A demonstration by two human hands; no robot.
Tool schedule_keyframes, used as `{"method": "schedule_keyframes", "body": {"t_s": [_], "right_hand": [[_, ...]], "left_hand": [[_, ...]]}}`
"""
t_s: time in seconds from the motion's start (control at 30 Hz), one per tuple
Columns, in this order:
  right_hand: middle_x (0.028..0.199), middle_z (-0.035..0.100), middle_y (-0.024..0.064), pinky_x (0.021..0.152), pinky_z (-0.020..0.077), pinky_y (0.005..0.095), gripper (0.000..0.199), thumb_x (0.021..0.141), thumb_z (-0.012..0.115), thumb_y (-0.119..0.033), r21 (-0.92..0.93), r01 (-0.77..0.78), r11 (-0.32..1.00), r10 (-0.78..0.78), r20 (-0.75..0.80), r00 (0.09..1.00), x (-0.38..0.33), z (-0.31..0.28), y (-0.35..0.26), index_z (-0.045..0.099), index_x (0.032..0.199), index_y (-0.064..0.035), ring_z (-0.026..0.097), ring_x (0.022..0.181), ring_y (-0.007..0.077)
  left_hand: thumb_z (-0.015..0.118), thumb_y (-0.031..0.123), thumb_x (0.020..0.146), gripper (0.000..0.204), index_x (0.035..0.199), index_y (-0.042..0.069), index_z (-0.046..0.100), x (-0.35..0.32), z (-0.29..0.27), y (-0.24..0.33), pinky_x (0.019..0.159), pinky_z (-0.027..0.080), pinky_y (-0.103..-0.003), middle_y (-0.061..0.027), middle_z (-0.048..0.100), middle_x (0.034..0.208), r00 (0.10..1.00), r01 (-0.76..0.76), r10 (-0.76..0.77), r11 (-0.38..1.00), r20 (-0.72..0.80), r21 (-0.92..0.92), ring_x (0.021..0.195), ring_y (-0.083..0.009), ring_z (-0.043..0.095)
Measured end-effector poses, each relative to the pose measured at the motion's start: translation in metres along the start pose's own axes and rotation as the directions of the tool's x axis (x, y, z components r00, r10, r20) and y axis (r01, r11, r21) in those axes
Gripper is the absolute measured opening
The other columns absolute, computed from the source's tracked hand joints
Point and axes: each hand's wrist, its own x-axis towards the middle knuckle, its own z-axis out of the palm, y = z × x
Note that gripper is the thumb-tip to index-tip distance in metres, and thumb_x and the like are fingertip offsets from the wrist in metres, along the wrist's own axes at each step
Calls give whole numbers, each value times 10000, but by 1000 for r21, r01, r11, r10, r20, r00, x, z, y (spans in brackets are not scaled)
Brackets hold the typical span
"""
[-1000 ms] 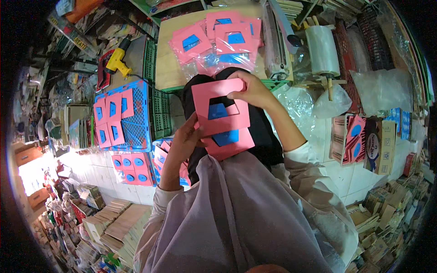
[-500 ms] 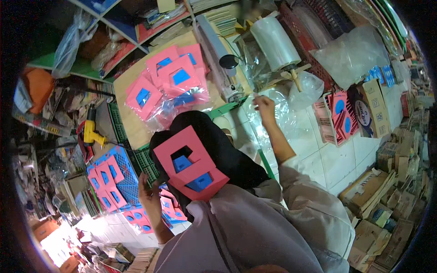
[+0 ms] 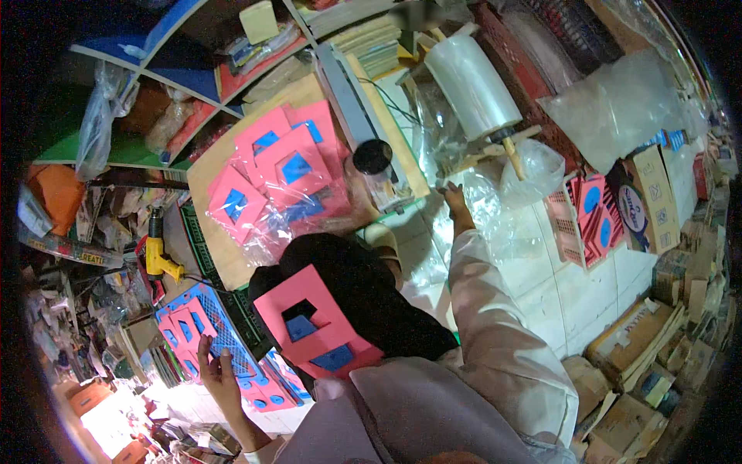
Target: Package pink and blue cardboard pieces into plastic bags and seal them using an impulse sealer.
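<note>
Two pink cut-out cards with blue inserts, overlapping, lie on my lap (image 3: 328, 321) over black cloth. My left hand (image 3: 220, 377) has its fingers apart and holds nothing. It is beside several pink and blue cards (image 3: 184, 329) on a blue plastic basket (image 3: 224, 332). On the right, my right hand (image 3: 457, 206) reaches forward with fingers stretched, close to loose clear plastic (image 3: 487, 220); whether it touches the plastic I cannot tell. In front of me, several pink cards in clear bags (image 3: 294, 166) are piled on a wooden board (image 3: 209, 185).
A long grey bar-shaped device (image 3: 352, 100) stands at the board's right edge. Beyond it lies a roll of clear film (image 3: 473, 85). A pink basket of cards (image 3: 563, 220) and a carton (image 3: 655, 201) are at right; a yellow drill-like tool (image 3: 158, 255) is at left.
My left hand has moved left and down, away from the lap cards toward the blue basket. My right arm has stretched further forward. The view has shifted slightly.
</note>
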Motion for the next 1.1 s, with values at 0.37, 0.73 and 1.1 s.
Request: {"method": "schedule_keyframes", "body": {"t_s": [0.37, 0.73, 1.1], "right_hand": [[863, 585, 104, 741, 452, 354, 308, 599, 544, 95, -366, 921, 132, -898, 349, 267, -176, 5, -187, 599, 868, -46, 539, 825, 293], [739, 543, 135, 646, 442, 394, 134, 637, 532, 71, 44, 997, 65, -819, 573, 28, -302, 94, -225, 545, 736, -18, 527, 746, 319], [774, 612, 94, 625, 469, 278, 135, 716, 622, -17, 91, 974, 208, -802, 586, 116, -373, 102, -233, 601, 849, -20, 594, 752, 201]], "left_hand": [[613, 3, 755, 453, 1187, 56, 489, 48, 87, 101, 596, 446, -227, -63, 599, 755, 918, -333, 334, 942, 215, -43, 648, -94, 544], [568, 97, 817, 232, 1033, 19, 531, 120, 216, 107, 706, 490, -279, -87, 596, 884, 444, -426, 645, 763, 622, -487, 763, -178, 581], [533, 53, 798, 349, 1139, 30, 456, 167, 189, 61, 427, 397, -220, -97, 599, 786, 886, 208, 115, 768, 450, -605, 551, -115, 528]]}}
